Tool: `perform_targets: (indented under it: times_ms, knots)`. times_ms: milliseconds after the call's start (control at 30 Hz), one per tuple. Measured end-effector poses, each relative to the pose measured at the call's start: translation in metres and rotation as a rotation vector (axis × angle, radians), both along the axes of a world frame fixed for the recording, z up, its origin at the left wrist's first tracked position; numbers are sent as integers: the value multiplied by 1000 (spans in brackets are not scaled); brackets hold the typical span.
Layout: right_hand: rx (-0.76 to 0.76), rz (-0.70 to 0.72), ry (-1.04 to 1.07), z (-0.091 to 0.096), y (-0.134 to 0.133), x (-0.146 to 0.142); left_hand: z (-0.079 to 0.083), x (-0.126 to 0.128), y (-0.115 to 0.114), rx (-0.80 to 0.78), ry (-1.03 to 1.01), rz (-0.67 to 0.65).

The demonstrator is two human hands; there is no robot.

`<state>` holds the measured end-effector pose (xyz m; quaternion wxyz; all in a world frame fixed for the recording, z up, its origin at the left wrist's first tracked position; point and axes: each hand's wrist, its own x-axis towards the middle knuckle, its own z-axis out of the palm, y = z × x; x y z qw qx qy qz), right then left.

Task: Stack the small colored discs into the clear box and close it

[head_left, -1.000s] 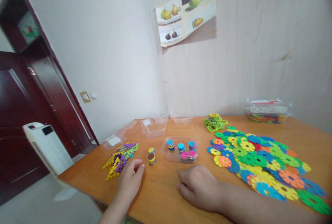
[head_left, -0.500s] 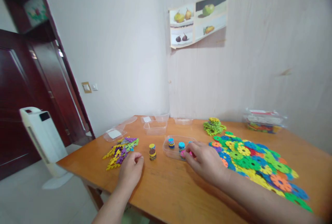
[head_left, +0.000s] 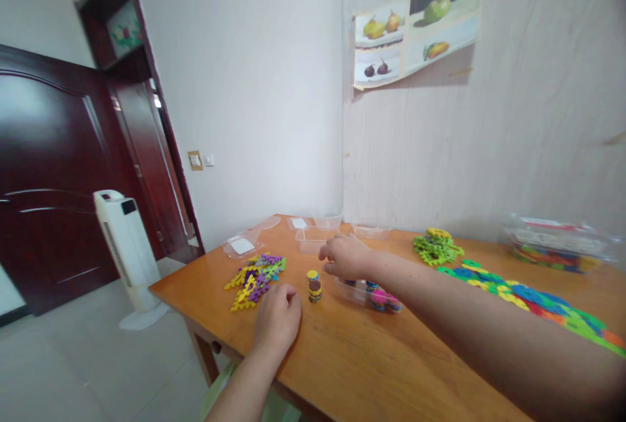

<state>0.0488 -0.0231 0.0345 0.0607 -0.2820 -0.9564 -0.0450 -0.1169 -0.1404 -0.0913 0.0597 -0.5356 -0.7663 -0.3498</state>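
Head view, disc stack (head_left: 313, 286) upright, left hand (head_left: 278, 317) seemingly clenched empty, right hand (head_left: 345, 256) grip unclear.

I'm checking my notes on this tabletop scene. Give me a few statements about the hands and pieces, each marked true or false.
1. The right hand is over the clear tray of small disc stacks. True.
2. The left hand grips the small disc stack. False: the hand rests on the table, and the stack stands apart from it.
3. A yellow and purple pile lies beyond the left hand. True.
4. The white tower unit stands on the table. False: it stands on the floor beside it.
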Motion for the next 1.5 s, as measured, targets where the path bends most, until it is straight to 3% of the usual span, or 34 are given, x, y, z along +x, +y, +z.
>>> perform_targets:
  times_ms: [267, 533, 967, 1133, 1300, 1500]
  knots:
    - [-89, 57, -200, -16, 21, -46, 2, 4, -4, -14, -21, -3]
    - [-100, 94, -263, -26, 34, -57, 5, 6, -5, -32, -31, 8]
    - [-135, 72, -215, -27, 31, -60, 2, 6, -4, -40, -7, 6]
    - [-156, 60, -136, -14, 39, -44, 2, 5, -4, -36, 10, 0]
    - [-177, 23, -87, 6, 44, -2, 0, 3, -2, -41, 14, -1]
    - [-171, -69, -81, 7, 52, 46, 2, 3, -2, -59, 10, -3]
